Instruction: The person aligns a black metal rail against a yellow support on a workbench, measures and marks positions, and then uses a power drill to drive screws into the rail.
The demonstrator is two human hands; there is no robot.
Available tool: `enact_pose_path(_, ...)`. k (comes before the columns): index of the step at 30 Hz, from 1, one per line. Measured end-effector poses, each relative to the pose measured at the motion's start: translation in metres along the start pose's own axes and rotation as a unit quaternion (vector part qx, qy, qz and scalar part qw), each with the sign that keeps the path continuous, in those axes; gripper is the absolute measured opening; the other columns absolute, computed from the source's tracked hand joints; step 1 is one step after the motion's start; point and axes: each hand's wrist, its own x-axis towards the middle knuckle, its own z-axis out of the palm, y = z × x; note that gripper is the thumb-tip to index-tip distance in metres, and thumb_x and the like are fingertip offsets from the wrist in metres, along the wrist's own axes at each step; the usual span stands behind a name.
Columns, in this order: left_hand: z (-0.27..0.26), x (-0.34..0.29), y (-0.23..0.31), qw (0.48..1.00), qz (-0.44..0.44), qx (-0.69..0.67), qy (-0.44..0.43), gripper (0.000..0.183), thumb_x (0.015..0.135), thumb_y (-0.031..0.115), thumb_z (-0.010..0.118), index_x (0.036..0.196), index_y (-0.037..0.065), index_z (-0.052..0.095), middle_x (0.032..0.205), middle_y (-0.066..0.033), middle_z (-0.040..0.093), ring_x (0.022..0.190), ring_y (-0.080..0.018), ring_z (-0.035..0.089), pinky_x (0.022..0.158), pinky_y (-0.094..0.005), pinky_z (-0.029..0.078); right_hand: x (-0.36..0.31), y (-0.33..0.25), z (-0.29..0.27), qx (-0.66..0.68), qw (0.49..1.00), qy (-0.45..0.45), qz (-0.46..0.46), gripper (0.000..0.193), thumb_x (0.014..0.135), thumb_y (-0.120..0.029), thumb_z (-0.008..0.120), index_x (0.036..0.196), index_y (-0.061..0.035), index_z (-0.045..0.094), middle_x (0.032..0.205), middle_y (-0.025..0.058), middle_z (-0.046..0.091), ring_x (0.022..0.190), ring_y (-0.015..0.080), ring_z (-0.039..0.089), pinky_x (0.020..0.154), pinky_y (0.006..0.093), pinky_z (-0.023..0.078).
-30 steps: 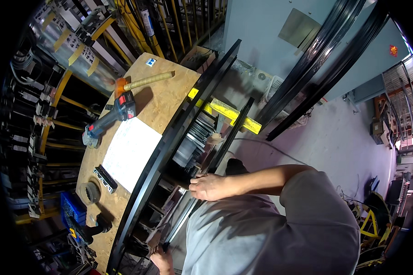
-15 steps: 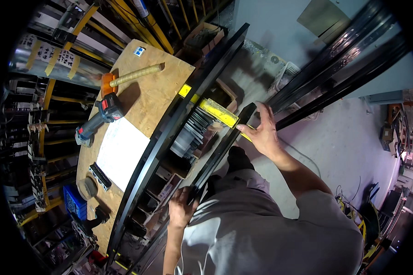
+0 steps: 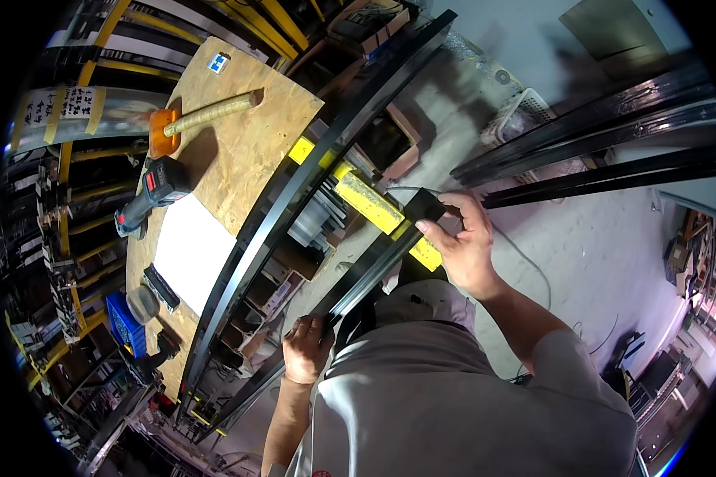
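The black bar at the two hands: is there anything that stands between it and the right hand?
Nothing visible does: the right hand holds the black bar near its upper end, thumb against it. The yellow support appears to cross beneath the bar, not between bar and hand.

The person near me wears a plain, pale grey shirt point(image 3: 469, 405), softly creased, its short right sleeve point(image 3: 561, 362) loose and ending above the elbow. A small red mark point(image 3: 321, 474) shows low on it; the light greyish trousers point(image 3: 426, 308) carry little dark specks.
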Motion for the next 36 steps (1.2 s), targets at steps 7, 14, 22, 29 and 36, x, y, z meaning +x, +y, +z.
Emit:
enact_pose_path(7, 0.005, -0.003, -0.005, 1.0, 0.006, -0.003, -0.019, 0.036, 0.074, 0.013, 0.077, 0.105, -0.001, 0.064, 0.092, -0.0162, 0.064, 0.082, -0.0341, 0.064, 0.068, -0.0429, 0.054, 0.006, 0.005, -0.008, -0.001, 1.0, -0.022, -0.001, 0.042, 0.076, -0.008, 0.087, 0.107, -0.0015, 0.06, 0.103, 0.012, 0.061, 0.089, 0.0211, 0.06, 0.078, 0.0318, 0.051)
enact_pose_path(14, 0.017, -0.008, -0.003, 1.0, -0.016, 0.008, 0.001, 0.028, 0.074, 0.011, 0.078, 0.1, 0.005, 0.068, 0.087, -0.0122, 0.065, 0.076, -0.0285, 0.066, 0.065, -0.0393, 0.055, 0.009, -0.006, -0.007, -0.02, 0.996, -0.053, 0.063, 0.037, 0.078, -0.007, 0.085, 0.107, -0.0004, 0.062, 0.1, 0.0096, 0.062, 0.091, 0.0178, 0.061, 0.071, 0.0302, 0.051)
enact_pose_path(22, 0.002, -0.005, -0.011, 0.993, 0.094, 0.031, 0.057, 0.031, 0.074, 0.016, 0.069, 0.1, -0.001, 0.066, 0.089, -0.0141, 0.065, 0.082, -0.0286, 0.066, 0.066, -0.0374, 0.057, 0.008, 0.014, -0.01, 0.096, 0.987, -0.076, 0.101, 0.032, 0.088, -0.001, 0.075, 0.115, -0.0011, 0.058, 0.098, -0.0004, 0.052, 0.086, 0.0094, 0.046, 0.079, 0.0221, 0.042)
enact_pose_path(29, -0.019, -0.022, -0.007, 0.997, 0.046, -0.004, 0.067, 0.053, 0.08, 0.035, 0.073, 0.111, -0.006, 0.061, 0.099, -0.0189, 0.06, 0.094, -0.0353, 0.061, 0.086, -0.0444, 0.052, 0.049, -0.037, -0.005, -0.012, 0.995, -0.034, -0.094, 0.024, 0.099, -0.007, 0.062, 0.12, 0.0046, 0.056, 0.112, 0.009, 0.061, 0.099, 0.0176, 0.058, 0.091, 0.0293, 0.046)
enact_pose_path(36, -0.133, -0.155, -0.115, 0.894, -0.025, -0.079, 0.44, 0.01, 0.081, -0.001, 0.064, 0.073, 0.004, 0.059, 0.074, -0.0094, 0.062, 0.068, -0.0281, 0.061, 0.059, -0.0365, 0.05, -0.006, -0.182, 0.122, 0.105, 0.94, -0.298, -0.131, 0.014, 0.096, -0.001, 0.054, 0.109, 0.0018, 0.055, 0.098, 0.006, 0.057, 0.086, 0.0128, 0.054, 0.077, 0.0258, 0.047)
